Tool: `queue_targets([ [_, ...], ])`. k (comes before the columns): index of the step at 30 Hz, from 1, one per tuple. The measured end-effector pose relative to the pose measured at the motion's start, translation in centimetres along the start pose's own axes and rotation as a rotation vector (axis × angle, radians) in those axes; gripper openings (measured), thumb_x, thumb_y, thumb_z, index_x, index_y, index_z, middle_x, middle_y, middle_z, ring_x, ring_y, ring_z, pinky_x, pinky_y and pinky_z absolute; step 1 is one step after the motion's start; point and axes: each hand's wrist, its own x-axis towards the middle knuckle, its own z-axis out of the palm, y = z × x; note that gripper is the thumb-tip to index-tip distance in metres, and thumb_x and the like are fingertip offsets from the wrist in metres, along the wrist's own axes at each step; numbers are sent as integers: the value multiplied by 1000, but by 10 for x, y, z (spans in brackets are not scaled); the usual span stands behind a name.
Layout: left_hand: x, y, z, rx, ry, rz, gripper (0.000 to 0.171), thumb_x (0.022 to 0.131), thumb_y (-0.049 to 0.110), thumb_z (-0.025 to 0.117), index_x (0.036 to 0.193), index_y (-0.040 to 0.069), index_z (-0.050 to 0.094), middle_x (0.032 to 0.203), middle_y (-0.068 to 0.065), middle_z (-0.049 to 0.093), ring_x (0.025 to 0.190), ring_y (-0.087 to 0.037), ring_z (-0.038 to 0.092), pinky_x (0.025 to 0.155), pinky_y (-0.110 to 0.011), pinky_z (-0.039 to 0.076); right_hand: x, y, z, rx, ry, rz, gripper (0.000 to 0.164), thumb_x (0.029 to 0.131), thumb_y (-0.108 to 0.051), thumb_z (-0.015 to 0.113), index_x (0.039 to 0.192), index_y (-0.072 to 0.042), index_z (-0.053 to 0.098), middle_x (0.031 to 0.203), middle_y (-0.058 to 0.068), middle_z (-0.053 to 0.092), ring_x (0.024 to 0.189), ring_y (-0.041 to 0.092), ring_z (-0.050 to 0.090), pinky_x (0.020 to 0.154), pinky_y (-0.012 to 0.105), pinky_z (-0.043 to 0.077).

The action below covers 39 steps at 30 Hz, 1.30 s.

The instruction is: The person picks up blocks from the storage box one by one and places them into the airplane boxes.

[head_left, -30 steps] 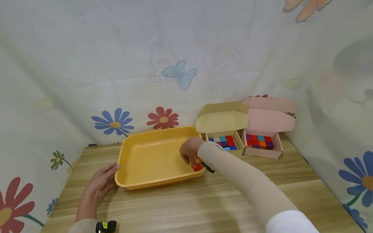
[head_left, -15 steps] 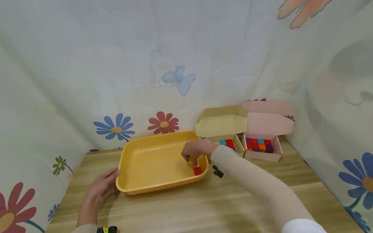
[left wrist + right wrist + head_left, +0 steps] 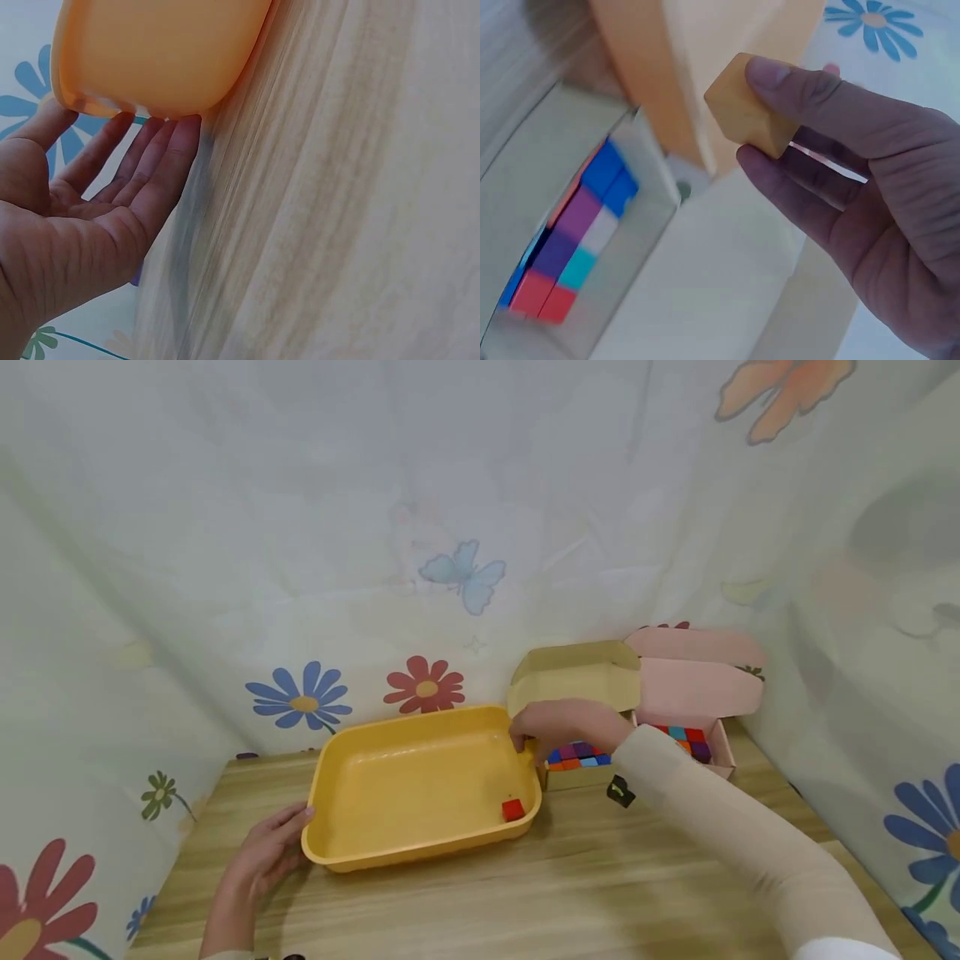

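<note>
My right hand (image 3: 570, 722) pinches a yellow cube (image 3: 750, 105) between thumb and fingertips, over the right rim of the yellow tray (image 3: 408, 850). In the right wrist view, the pale yellow box (image 3: 660, 225) with its rows of coloured cubes lies beside and below the held cube. A red cube (image 3: 513, 810) sits alone in the tray's near right corner. At the tray's left end, my left hand (image 3: 270, 846) holds the edge, thumb at the rim and fingertips against the outer wall, as the left wrist view shows.
Behind my right forearm stands an open pink box (image 3: 722, 747) with more coloured cubes, its lid raised. The pale yellow box's lid (image 3: 573, 672) is also up. A flower-printed cloth (image 3: 480, 468) hangs behind the wooden table (image 3: 450, 910).
My right hand has lifted off the tray floor beside the red cube and moved right, carrying the yellow cube to the rim by the pale yellow box. The left hand stays at the tray's edge.
</note>
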Motion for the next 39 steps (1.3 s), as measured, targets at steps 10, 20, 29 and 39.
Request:
queue_targets([
  [10,-2,2,1,-34,16,-9,78,102,36,63,159,-2,25,141,-9,57,108,-9,64,92,-37,57,-64,46,16,-1,74,17,18,85,-11,84,98,-10,71,93,-3,62,82,12,57,76,27,55],
  [20,-1,2,2,-59,-1,10,76,104,34,60,160,-2,22,149,-13,49,110,-8,63,95,-37,55,-139,113,33,73,94,141,13,86,-8,81,96,-14,75,91,-7,65,80,10,56,72,26,55],
  [29,-2,9,1,-11,22,-19,80,102,42,62,161,3,25,148,-10,50,107,-5,64,93,-35,57,-153,146,56,125,-27,235,20,85,-7,81,105,-8,77,98,-2,63,88,17,56,85,40,57],
  [39,-3,8,5,10,16,-21,80,101,43,62,161,3,25,156,-15,41,107,-5,64,94,-36,56,-152,152,60,174,-166,332,26,83,-2,80,107,-9,74,106,2,66,92,21,56,90,46,55],
])
